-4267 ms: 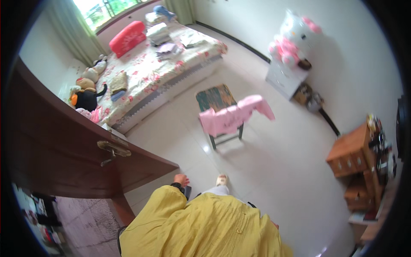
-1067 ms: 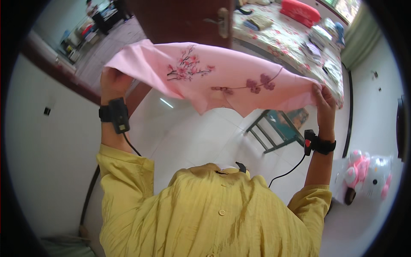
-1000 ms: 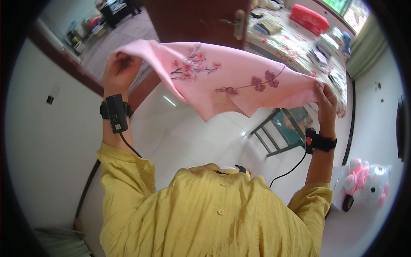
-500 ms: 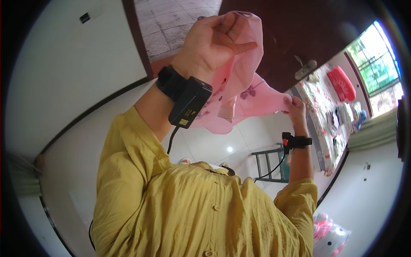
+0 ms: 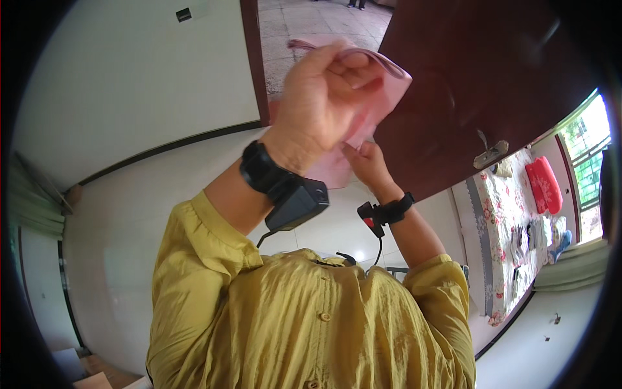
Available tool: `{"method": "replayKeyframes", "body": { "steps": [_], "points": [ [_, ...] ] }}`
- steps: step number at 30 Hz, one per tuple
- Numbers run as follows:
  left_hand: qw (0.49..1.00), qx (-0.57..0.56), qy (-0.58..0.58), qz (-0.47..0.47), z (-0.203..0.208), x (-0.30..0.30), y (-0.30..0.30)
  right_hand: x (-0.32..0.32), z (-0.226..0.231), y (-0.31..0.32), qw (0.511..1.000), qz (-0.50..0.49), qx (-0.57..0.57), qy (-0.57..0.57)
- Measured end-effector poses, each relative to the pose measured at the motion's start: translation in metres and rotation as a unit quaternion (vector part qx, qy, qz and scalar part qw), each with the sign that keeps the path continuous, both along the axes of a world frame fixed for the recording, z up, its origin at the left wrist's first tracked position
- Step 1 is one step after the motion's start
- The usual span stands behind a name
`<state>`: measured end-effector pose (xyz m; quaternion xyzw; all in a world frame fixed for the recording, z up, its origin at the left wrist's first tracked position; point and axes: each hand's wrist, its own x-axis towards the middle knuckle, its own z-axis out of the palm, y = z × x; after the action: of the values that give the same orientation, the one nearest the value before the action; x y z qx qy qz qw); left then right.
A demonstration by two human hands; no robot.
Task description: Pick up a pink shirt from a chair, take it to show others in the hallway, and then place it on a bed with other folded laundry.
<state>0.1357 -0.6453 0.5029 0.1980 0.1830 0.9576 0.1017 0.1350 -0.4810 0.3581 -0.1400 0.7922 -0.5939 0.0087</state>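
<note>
A pink cloth (image 5: pixel 392 89) hangs in front of me, bunched into folds along its darker upper hem. My left hand (image 5: pixel 311 97) is raised high with its palm toward me, its fingers curled round the cloth just below that hem. Lower and to the right, my right hand (image 5: pixel 372 165) grips the cloth between thumb and fingers. Part of the cloth drops behind both hands, so its lower end is partly hidden. Each wrist wears a black strap with a small dark device and a cable.
A dark reddish-brown door (image 5: pixel 453 84) with a metal handle (image 5: pixel 490 155) stands close on the right. Through the doorway, a person's legs (image 5: pixel 356 4) show on the paving. At right are a floral-covered bed (image 5: pixel 495 246) and a red cushion (image 5: pixel 544 185). A white wall (image 5: pixel 149 91) is at left.
My right hand has moved left and in toward my left hand, so the spread cloth is now gathered. The view has shifted, bringing more of the door into the picture.
</note>
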Motion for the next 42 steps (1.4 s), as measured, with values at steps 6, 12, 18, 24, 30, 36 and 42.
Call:
{"method": "replayKeyframes", "body": {
  "steps": [6, 12, 18, 24, 30, 36, 42],
  "points": [
    [0.991, -0.054, -0.036, 0.114, 0.005, 0.003, -0.05, -0.021, 0.024, 0.084, 0.99, -0.14, -0.011, -0.009],
    [0.962, -0.051, -0.174, 0.203, -0.034, 0.002, -0.083, -0.026, 0.096, 0.097, 0.985, -0.092, -0.148, -0.003],
    [0.83, -0.395, -0.062, 0.388, -0.04, 0.013, -0.055, -0.036, 0.111, 0.081, 0.997, -0.006, 0.017, 0.078],
    [0.614, -0.621, 0.37, 0.317, -0.075, 0.012, 0.032, -0.009, 0.115, 0.044, 0.984, 0.092, 0.088, 0.121],
    [0.76, -0.619, 0.166, 0.11, -0.062, 0.004, 0.018, -0.008, 0.1, 0.079, 0.986, 0.145, -0.045, 0.069],
    [0.886, -0.443, 0.135, 0.014, -0.022, 0.006, 0.006, -0.001, 0.08, 0.098, 0.972, 0.211, -0.098, -0.04],
    [0.869, -0.472, 0.143, 0.046, 0.009, 0.04, -0.004, 0.005, 0.044, 0.1, 0.935, 0.145, -0.319, -0.054]
  ]
}}
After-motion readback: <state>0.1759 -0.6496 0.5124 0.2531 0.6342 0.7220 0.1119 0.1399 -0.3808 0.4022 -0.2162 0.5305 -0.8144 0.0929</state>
